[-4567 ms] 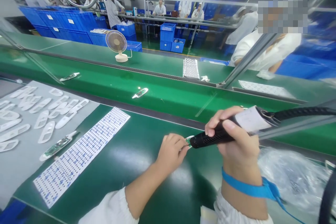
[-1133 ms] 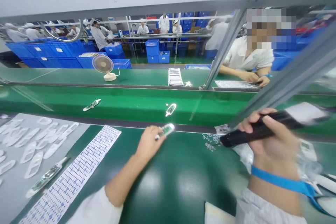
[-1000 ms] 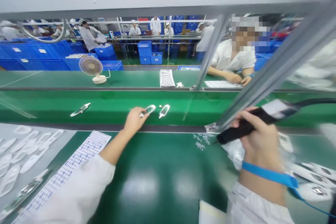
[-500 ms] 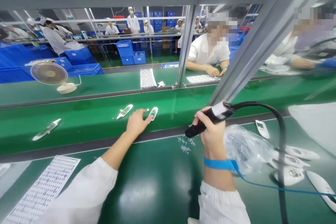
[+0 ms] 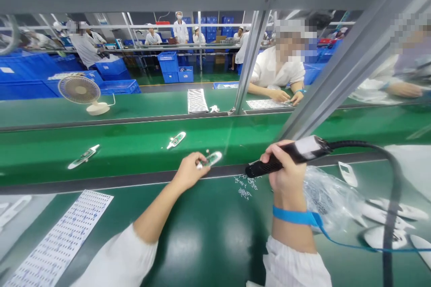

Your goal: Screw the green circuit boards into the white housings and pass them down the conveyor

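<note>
My left hand (image 5: 190, 171) grips a small white casing with a green circuit board (image 5: 211, 159) by its end, just over the near edge of the conveyor belt (image 5: 134, 145). My right hand (image 5: 282, 166) is shut around a black corded hand tool (image 5: 286, 158) with a white label. The tool's tip points left, toward the casing, without touching it. Small white scraps (image 5: 244, 187) lie on the green bench below the tip. A blue strap (image 5: 291, 216) circles my right wrist.
Two similar casings (image 5: 176, 140) ride the belt. A printed label sheet (image 5: 63, 237) lies at lower left, and a clear plastic bag (image 5: 330, 199) with white casings (image 5: 384, 233) lies at right. A metal frame post (image 5: 251, 63) rises beyond the belt, where a co-worker (image 5: 278, 69) sits.
My left hand has drawn the casing from the belt toward the near edge and now holds it in its fingers. My right hand and the tool have shifted slightly rightward.
</note>
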Tool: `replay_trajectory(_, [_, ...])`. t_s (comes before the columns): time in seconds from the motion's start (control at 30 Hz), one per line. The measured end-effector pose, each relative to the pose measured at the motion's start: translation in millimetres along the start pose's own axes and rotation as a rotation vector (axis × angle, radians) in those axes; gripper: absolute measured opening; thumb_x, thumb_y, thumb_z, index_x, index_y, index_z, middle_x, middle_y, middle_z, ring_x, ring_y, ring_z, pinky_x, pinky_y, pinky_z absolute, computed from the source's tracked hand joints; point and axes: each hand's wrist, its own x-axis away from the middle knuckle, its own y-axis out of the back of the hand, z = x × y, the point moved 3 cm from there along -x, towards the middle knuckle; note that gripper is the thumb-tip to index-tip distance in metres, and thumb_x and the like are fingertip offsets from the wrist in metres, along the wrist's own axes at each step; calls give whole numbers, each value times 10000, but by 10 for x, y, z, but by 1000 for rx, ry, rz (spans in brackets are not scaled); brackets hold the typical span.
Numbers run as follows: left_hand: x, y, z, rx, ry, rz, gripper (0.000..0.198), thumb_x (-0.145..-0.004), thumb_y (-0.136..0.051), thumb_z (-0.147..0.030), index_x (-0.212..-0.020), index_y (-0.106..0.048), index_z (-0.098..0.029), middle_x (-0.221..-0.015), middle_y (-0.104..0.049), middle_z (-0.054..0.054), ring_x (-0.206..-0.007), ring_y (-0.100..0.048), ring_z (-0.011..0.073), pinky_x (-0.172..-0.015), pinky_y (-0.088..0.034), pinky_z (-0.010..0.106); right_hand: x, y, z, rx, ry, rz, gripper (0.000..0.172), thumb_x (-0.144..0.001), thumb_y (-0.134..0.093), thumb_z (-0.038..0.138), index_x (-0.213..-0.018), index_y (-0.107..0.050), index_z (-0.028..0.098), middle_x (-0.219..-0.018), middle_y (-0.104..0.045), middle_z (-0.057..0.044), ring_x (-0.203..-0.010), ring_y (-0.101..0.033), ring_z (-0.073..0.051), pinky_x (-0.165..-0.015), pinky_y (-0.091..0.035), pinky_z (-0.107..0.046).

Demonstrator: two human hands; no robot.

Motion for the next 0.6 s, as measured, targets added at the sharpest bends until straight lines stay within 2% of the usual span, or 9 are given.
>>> replay_trajectory(0.13, [840,-39,77,84,-144,20,163,-766,-652,-136,-903,-616,-219,-989,-667,26,-920,-608,213,-803,-475,343,77,-187,26,-110,-132,192,179,-699,-718,253,-783,-561,249,-636,-588,43,-440,-512,-143,-460,-420,-298])
replay_trajectory(0.23, [1158,-102,79,97,-152,-14,162,-777,-670,-147,-909,-612,-221,-1058,-661,46,-980,-599,233,-880,-454,402,216,-435,-9,-184,-235,370,184,-708,-717,279,-790,-554,255,-635,-571,49,-423,-481,-132,-445,-397,-293])
replay_trajectory(0.33, [1192,-127,16,103,-177,-103,196,-796,-734,-280,-962,-644,-228,-1148,-653,71,-1059,-580,264,-898,-437,434,374,-683,-58,-231,-306,485,206,-713,-724,310,-792,-541,256,-621,-552,57,-401,-449,-123,-432,-372,-288])
replay_trajectory(0.4, [1160,-129,-16,106,-180,-160,209,-817,-733,-345,-982,-669,-233,-1138,-669,74,-1071,-577,269,-887,-434,434,463,-811,-82,-236,-337,539,229,-717,-730,330,-790,-525,258,-615,-536,62,-394,-435,-121,-428,-367,-288])
replay_trajectory(0.5, [1133,-137,-21,102,-177,-211,57,-864,-686,-283,-892,-700,-235,-1049,-706,53,-1022,-597,246,-849,-439,411,547,-927,-94,-240,-355,605,239,-734,-733,340,-794,-516,261,-624,-533,65,-397,-434,-119,-431,-369,-284])
replay_trajectory(0.6, [1132,-151,2,100,-202,-240,67,-867,-684,-223,-806,-709,-237,-968,-730,25,-956,-616,225,-799,-442,391,573,-964,-90,-246,-350,639,230,-745,-737,329,-804,-526,259,-624,-541,61,-403,-441,-121,-436,-371,-282])
